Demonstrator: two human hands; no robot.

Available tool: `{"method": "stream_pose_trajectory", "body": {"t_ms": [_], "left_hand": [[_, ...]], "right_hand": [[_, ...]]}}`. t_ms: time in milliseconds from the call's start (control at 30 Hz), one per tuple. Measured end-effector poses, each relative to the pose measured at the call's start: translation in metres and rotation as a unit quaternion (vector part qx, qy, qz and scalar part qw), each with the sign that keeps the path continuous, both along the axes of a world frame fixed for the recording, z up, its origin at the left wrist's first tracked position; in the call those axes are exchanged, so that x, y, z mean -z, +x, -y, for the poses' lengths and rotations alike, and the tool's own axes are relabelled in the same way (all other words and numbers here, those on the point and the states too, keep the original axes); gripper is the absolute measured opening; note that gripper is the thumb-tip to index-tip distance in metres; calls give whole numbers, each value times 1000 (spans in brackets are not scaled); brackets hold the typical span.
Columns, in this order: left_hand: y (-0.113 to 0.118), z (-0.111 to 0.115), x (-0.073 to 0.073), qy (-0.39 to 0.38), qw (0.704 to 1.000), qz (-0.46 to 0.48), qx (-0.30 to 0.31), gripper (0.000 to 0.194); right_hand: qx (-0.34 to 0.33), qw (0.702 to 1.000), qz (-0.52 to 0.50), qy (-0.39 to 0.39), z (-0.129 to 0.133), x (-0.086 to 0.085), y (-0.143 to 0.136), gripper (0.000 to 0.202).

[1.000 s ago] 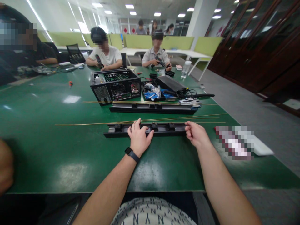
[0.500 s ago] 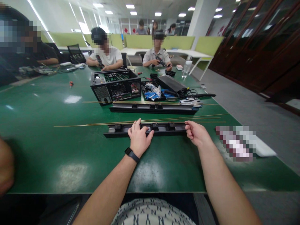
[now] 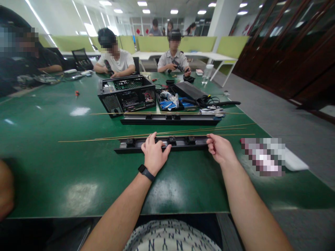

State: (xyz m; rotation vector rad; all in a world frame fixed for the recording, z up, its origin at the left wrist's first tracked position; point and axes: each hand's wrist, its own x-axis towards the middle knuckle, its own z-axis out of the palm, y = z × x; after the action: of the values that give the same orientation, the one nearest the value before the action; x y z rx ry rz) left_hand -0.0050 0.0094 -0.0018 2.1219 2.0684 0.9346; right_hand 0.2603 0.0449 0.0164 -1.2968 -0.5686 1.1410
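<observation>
My left hand [image 3: 155,150] lies across a long black rail [image 3: 180,147] with a grey channel, its fingers spread. Dark blocks sit in that channel, one of them [image 3: 172,140] just beside my thumb. At the rail's right end, the thumb and forefinger of my right hand [image 3: 217,145] are pinched on a thin brass-coloured rod [image 3: 232,134], which runs along the rail's far edge. Other thin rods [image 3: 183,131] lie just beyond, crossing at a slight angle. My left fingers partly hide the rods and the channel.
A second rail [image 3: 167,122] lies farther back, with rods along it. Behind stand an open black computer case [image 3: 125,96], a tray with blue-and-white gloves [image 3: 169,100] and a black box [image 3: 191,92]. Blurred-out items [image 3: 264,158] lie right. Co-workers sit across the green table [image 3: 52,167].
The view has shifted slightly. The rod in my right hand reaches a little farther right; both hands keep nearly the same pose.
</observation>
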Motion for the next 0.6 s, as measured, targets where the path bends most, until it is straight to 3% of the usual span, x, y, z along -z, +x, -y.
{"method": "stream_pose_trajectory", "body": {"t_ms": [600], "left_hand": [[1,1,1,4,1000,2,-1,23]], "right_hand": [[5,1000,12,8,1,3,0,7]]}}
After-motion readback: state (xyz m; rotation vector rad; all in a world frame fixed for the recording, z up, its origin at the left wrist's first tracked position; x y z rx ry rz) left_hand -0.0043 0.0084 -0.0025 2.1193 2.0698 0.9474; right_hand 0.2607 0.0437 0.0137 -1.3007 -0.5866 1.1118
